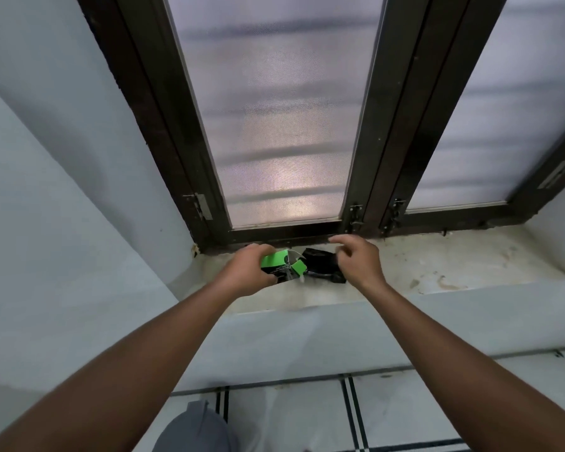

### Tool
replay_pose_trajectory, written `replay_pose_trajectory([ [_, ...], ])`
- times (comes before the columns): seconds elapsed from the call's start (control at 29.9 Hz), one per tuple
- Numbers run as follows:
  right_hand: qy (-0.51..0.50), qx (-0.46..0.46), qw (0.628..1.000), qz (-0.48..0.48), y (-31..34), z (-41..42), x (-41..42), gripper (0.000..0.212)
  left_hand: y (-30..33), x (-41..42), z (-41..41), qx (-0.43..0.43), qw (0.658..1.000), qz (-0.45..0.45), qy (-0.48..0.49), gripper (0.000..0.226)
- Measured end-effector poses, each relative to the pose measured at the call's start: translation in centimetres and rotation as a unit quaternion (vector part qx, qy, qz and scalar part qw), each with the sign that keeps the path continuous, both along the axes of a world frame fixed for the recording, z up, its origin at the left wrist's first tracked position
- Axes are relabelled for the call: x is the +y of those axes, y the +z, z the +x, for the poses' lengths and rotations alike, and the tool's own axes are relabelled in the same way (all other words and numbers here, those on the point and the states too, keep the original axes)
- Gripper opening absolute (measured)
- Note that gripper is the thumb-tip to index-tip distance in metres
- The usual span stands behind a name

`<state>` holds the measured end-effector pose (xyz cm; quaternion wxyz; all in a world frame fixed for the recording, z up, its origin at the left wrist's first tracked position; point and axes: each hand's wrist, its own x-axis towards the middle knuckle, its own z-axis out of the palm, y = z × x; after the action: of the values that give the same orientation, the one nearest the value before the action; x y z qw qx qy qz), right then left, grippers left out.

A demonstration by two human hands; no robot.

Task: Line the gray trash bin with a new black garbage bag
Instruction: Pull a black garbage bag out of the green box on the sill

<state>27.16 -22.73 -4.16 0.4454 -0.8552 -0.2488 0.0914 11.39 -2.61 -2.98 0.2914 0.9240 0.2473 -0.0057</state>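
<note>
Left hand [247, 267]: centre of the frame, slightly left; fingers curled round a small green-and-black cardboard box [282, 266], grasping it from the left side. The box's end flaps stand open toward the right, showing a pale inner face.

Right hand [356, 261]: centre of the frame, slightly right; held above the sill with fingers loosely bent and the forefinger and thumb extended leftward. It grasps nothing and is relaxed; whether it touches the item beneath cannot be told.

Folded black plastic garbage bag [323, 264]: lies on the sill between the two hands, just right of the box's open end and partly under the right hand. It is bunched and crumpled, not spread out.

Pale stained stone window sill [454, 269]: runs across the middle of the frame from centre to right edge, bearing brown marks and specks.

Dark brown framed window with frosted panes [284, 125]: fills the upper centre and upper right of the frame; metal latches at the lower corners of its frames, a hinge at the left.

Light blue painted wall [46, 190]: left side of the frame and the band below the sill.

White floor tiles with dark lines [405, 415]: lower right.

Rounded gray object [196, 429]: bottom edge, left of centre, only partly in view; what it is cannot be told.
</note>
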Motion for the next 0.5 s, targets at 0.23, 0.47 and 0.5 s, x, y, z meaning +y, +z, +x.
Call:
replay_pose_trajectory([
  [0.23, 0.265, 0.247, 0.932, 0.028, 3.8, -1.2, 1.0, 0.052, 1.4, -0.3, 0.1, -0.076, 0.989, -0.128, 0.006, 0.056],
  [0.47, 0.182, 0.218, 0.959, 0.025, 4.0, -1.3, 1.2, 0.017, 2.0, -0.4, -0.4, -0.090, 0.981, -0.170, -0.003, 0.059],
  [0.5, 0.189, 0.228, 0.955, 0.022, 4.1, -1.2, 1.0, 0.017, 2.1, -0.4, -0.5, -0.091, 0.980, -0.176, -0.001, 0.058],
])
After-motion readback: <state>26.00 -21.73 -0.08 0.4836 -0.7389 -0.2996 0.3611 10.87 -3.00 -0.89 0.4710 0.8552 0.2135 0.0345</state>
